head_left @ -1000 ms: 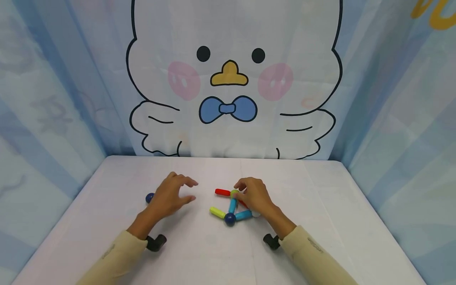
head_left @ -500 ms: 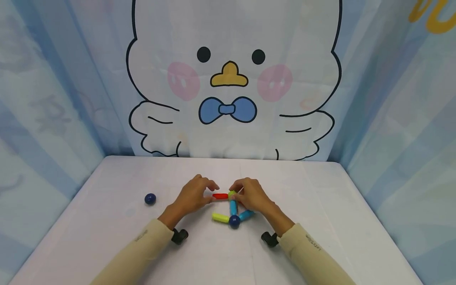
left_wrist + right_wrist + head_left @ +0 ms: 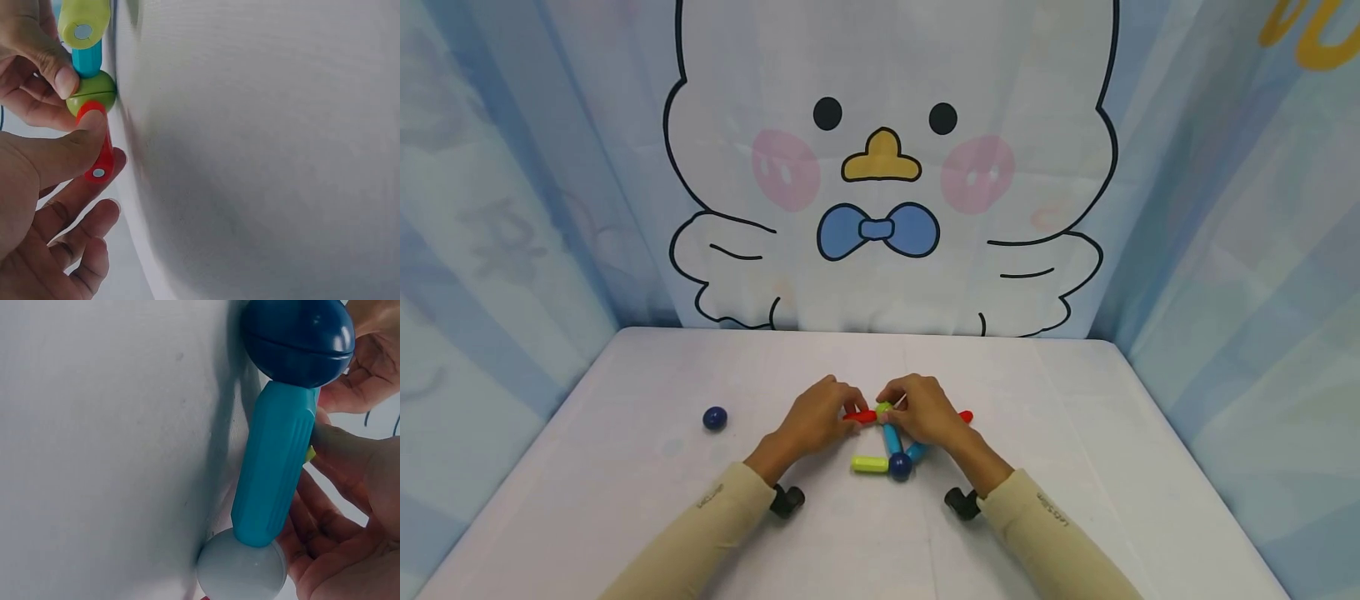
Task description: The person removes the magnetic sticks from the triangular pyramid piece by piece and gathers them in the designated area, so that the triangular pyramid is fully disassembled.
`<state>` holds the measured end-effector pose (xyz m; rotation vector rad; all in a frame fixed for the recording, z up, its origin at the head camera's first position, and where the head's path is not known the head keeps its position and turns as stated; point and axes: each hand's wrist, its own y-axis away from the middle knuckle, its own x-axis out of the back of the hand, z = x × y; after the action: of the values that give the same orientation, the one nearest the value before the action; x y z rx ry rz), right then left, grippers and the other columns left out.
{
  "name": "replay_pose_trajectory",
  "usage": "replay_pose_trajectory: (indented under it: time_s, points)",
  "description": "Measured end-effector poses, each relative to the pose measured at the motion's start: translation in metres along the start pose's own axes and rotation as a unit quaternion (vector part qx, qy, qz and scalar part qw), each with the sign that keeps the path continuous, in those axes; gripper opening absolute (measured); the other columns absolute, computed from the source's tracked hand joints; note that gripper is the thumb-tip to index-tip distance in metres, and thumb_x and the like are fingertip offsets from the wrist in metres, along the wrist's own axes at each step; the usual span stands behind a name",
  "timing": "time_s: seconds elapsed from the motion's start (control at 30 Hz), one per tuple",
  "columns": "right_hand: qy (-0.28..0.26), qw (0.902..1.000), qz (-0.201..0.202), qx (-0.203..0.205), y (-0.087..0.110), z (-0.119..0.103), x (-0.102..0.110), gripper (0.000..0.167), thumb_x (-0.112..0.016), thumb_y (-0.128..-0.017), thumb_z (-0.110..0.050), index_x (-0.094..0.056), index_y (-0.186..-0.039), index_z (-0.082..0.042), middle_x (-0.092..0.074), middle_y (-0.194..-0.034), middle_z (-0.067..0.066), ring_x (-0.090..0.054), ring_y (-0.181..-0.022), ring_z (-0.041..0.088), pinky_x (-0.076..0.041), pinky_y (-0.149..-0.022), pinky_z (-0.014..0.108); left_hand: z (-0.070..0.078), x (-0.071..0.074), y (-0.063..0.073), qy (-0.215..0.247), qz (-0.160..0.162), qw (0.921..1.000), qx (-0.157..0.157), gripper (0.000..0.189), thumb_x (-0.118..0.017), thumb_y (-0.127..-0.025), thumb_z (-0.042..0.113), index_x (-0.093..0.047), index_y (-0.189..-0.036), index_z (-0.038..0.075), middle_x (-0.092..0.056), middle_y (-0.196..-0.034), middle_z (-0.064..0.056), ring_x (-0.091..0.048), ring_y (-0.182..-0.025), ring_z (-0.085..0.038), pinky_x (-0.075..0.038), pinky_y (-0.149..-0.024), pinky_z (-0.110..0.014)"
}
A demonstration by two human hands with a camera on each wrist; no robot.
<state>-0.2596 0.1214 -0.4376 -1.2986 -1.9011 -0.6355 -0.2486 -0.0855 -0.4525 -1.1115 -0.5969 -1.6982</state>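
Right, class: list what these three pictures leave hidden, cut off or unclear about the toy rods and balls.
- Head view: the right hand covers most of the second red rod; only its tip shows.
- Left wrist view: the yellow-green rod is cut off by the top edge.
- Right wrist view: the pale ball is cut off by the bottom edge.

My arms and hands: long sleeves, bare hands, a small black device at each wrist.

I wear a pale cream, close-fitting top whose left sleeve (image 3: 700, 533) and right sleeve (image 3: 1045, 533) run down to the wrists, each with a small line of dark lettering printed near the cuff, too small to read. My left hand (image 3: 816, 421) and right hand (image 3: 925, 412) are bare, with no rings or gloves, and the nails are short and unpainted. A small black camera mount sits under my left wrist (image 3: 787, 500) and another under my right wrist (image 3: 962, 503).
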Motion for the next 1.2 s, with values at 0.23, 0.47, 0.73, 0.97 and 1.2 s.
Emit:
replay_pose_trajectory:
  time_s: [0.23,0.47,0.73,0.97,1.2]
  points:
    - [-0.006,0.9999,0.011,-0.001,0.001,0.000,0.000,0.019,-0.082,-0.094,-0.014,-0.081,-0.112,-0.011,-0.079,-0.106,0.002,-0.065,-0.087,0.013,-0.058,-0.083,0.032,0.000,-0.001,0.002,0.001,0.002,0.9999,0.010,0.019,-0.088,-0.088,0.012,-0.080,-0.104,0.018,-0.071,-0.090,0.006,-0.052,-0.087,-0.012,-0.049,-0.080,-0.029]
    - [-0.013,0.9995,0.021,-0.019,0.002,0.001,0.002,0.019,-0.082,-0.094,-0.013,-0.081,-0.113,-0.012,-0.077,-0.106,0.001,-0.064,-0.089,0.014,-0.057,-0.083,0.033,-0.004,0.005,0.009,0.000,0.008,0.9992,0.038,0.020,-0.089,-0.086,0.014,-0.081,-0.104,0.020,-0.071,-0.091,0.006,-0.052,-0.089,-0.013,-0.050,-0.080,-0.029]
    - [-0.019,0.9994,0.024,-0.017,0.002,0.003,0.001,0.019,-0.083,-0.093,-0.014,-0.081,-0.112,-0.011,-0.077,-0.105,0.001,-0.064,-0.088,0.014,-0.056,-0.082,0.032,-0.012,0.014,0.025,-0.003,0.023,0.9974,0.067,0.020,-0.090,-0.085,0.014,-0.080,-0.101,0.021,-0.071,-0.093,0.006,-0.053,-0.090,-0.013,-0.052,-0.081,-0.029]
    - [-0.018,0.9994,0.027,-0.013,0.002,0.004,0.000,0.019,-0.083,-0.093,-0.014,-0.081,-0.112,-0.012,-0.077,-0.104,0.000,-0.064,-0.087,0.013,-0.055,-0.082,0.032,-0.022,0.020,0.042,-0.011,0.033,0.9966,0.075,0.021,-0.091,-0.084,0.012,-0.079,-0.099,0.020,-0.068,-0.094,0.005,-0.052,-0.090,-0.013,-0.051,-0.080,-0.029]
    - [-0.022,0.9992,0.033,-0.004,0.003,0.005,-0.001,0.019,-0.084,-0.092,-0.013,-0.081,-0.111,-0.011,-0.077,-0.103,0.001,-0.065,-0.087,0.013,-0.056,-0.081,0.032,-0.031,0.025,0.059,-0.015,0.039,0.9949,0.091,0.022,-0.090,-0.085,0.009,-0.078,-0.099,0.020,-0.068,-0.097,0.004,-0.052,-0.093,-0.013,-0.053,-0.084,-0.031]
